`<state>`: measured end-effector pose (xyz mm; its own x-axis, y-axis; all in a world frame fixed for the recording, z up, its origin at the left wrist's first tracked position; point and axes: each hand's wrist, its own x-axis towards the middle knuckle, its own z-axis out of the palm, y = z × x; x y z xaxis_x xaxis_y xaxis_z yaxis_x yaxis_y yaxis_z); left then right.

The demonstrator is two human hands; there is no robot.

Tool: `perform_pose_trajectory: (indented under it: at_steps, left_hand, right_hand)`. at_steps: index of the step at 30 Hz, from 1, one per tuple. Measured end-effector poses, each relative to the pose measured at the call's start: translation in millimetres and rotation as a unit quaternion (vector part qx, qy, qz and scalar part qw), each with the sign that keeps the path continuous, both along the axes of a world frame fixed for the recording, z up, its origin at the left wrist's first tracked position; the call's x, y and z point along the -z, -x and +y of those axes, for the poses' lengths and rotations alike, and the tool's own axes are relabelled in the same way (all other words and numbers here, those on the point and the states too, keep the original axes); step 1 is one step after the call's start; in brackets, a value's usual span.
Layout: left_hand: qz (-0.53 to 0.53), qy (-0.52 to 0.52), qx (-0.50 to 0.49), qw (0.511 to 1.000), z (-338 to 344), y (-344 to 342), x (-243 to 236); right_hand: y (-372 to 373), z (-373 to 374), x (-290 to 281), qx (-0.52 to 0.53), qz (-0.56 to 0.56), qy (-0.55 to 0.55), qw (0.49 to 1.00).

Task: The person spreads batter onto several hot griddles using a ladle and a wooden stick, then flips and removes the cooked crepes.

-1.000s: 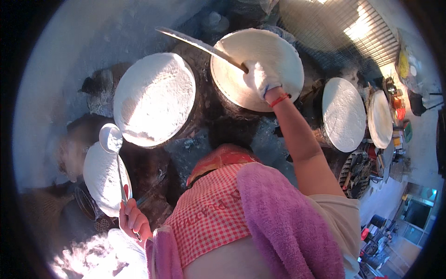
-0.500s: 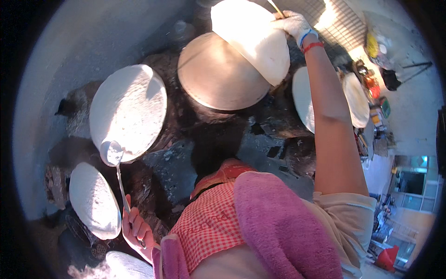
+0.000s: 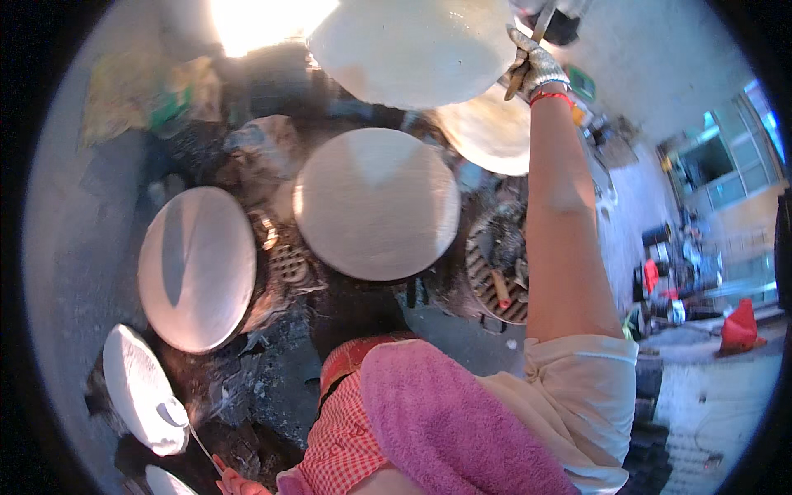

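My right hand (image 3: 538, 68), in a knitted work glove, is closed at the right edge of a large, thin, pale round pancake (image 3: 412, 54). A narrow flat tool (image 3: 544, 20) sticks up from the same hand. The raised pancake partly covers another pale round sheet (image 3: 488, 130) behind it. Down at the lower left, my bare left hand (image 3: 239, 484) grips the thin handle of a ladle (image 3: 174, 412). Its bowl is over a white-coated round griddle (image 3: 136, 384). In front of me is a round griddle (image 3: 375, 206) with a bare surface.
Another bare griddle (image 3: 198, 268) stands to the left. A sooty grate (image 3: 499, 285) with a reddish stick lies right of the middle. Part of a white round (image 3: 165, 481) shows at the lower left edge. A red object (image 3: 741, 328) stands far right.
My view has turned to the right. The pancake has come off its griddle and moved right with my right hand. The ladle has moved from one white-coated round to another.
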<state>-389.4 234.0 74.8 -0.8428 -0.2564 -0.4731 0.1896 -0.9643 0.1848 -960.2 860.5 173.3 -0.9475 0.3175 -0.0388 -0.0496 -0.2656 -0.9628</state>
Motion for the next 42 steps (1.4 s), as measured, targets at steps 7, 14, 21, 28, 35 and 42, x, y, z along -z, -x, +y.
perform_pose_trajectory:
  at_steps: [7,14,21,28,35,42]
  left_hand:
    - [-0.032,0.025,0.051,0.998,99.6,89.3,-26.9]
    - [-0.035,0.045,0.092,0.994,137.3,136.3,-41.2]
    - [-0.014,0.043,0.005,0.999,156.6,73.9,-51.1]
    - [0.018,0.014,-0.137,0.99,189.6,-80.6,-33.0]
    - [0.072,0.03,-0.338,0.938,239.9,-295.9,-9.1]
    - [0.146,0.022,-0.489,0.859,273.7,-495.1,22.5]
  right_hand:
    - [-33.2,200.6,194.7,0.154,-0.053,0.146,0.976]
    - [-69.7,227.5,297.5,0.373,-0.163,0.153,0.901]
    - [-103.4,197.5,265.6,0.253,-0.158,-0.117,0.947]
    - [-185.4,-185.6,75.8,-0.437,0.268,-0.574,0.638]
    - [-447.5,-372.9,4.8,-0.529,0.708,-0.199,0.423]
    - [-692.6,-464.3,-33.1,-0.617,0.738,-0.094,0.256]
